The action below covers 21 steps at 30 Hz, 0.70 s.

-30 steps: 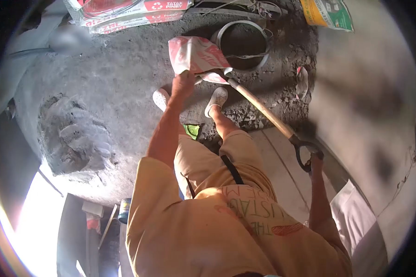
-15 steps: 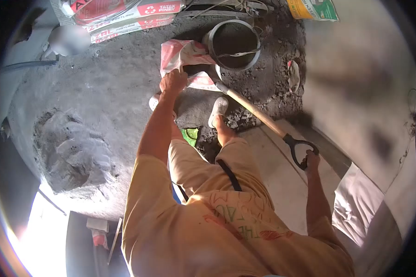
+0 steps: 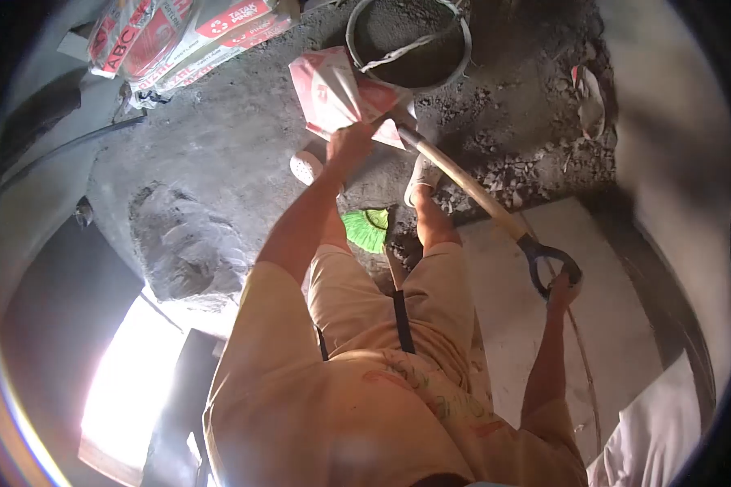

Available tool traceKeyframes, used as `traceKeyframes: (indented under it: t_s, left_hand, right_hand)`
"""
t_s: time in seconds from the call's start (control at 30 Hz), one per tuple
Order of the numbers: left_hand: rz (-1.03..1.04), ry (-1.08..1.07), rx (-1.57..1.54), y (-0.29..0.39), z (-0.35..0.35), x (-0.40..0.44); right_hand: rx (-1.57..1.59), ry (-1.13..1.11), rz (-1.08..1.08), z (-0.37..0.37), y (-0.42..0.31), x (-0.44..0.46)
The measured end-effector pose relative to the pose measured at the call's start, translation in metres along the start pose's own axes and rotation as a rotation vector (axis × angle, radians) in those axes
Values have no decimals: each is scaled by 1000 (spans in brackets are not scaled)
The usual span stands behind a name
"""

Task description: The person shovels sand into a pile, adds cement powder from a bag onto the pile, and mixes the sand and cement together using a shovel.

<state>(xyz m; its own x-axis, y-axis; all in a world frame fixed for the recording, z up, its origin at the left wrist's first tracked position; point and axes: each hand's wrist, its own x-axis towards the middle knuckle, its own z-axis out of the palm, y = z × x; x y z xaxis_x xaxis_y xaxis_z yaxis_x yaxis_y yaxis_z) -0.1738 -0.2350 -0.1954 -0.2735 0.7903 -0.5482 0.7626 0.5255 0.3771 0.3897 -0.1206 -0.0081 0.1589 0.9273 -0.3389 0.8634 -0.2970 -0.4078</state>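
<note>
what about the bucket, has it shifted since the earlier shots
No, apparently not: the bucket still stands between the stacked sacks and the torn scrap on the ground; the camera's view shifted.

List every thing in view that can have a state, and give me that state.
Left hand: closed on the loose sack.
Right hand: closed around the shovel's grip.
Shovel: slanted, blade end at the loose sack, blade hidden.
Loose sack: creased, gripped at its edge.
Bucket: uncovered, handle across its mouth.
Printed sacks: stacked.
Green fan-shaped item: spread out.
</note>
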Motion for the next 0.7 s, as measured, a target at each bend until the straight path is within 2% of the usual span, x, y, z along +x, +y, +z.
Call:
traceKeyframes:
  t_s: [0.03,0.1,0.13,0.23,0.27,0.3,0.33,0.37,0.4,0.5,0.57,0.6,0.63,0.67,0.7]
  left_hand:
    - [0,-5,14,17,7,2]
    - [-150,201,-330,45,12,-15]
    - [-161,207,-321,48,16,-17]
    - [-101,190,-313,45,18,-10]
    - [-103,183,-321,42,22,-7]
    - [-32,109,-183,33,24,-1]
    - [50,43,-43,22,25,10]
    - [43,131,-97,7,27,14]
    - [28,219,-149,-7,27,12]
    - [-230,234,-224,-14,-32,-2]
    - [-380,284,-277,-25,-47,-12]
    - [-482,321,-284,-28,-51,-16]
    - [-536,455,-299,-22,-52,-23]
    - [-523,461,-300,-12,-54,-30]
    - [-536,603,-339,3,-52,-39]
  right_hand:
    - [-45,-157,7,-3,27,22]
    - [-334,-210,28,20,158,84]
    - [-477,-240,33,31,217,113]
    - [-109,-154,741,43,49,134]
    - [-363,-190,602,52,90,173]
    - [-615,-223,465,54,139,208]
    - [-339,-249,558,51,113,206]
    - [-63,-270,639,43,86,199]
    - [-68,-264,647,39,85,197]
    - [-21,-257,693,43,69,180]
    - [24,-159,591,27,-1,119]
    - [-77,-162,507,23,1,104]
    - [-180,-164,422,19,3,88]
    - [-84,-158,432,15,-14,69]
    - [10,-151,441,12,-32,51]
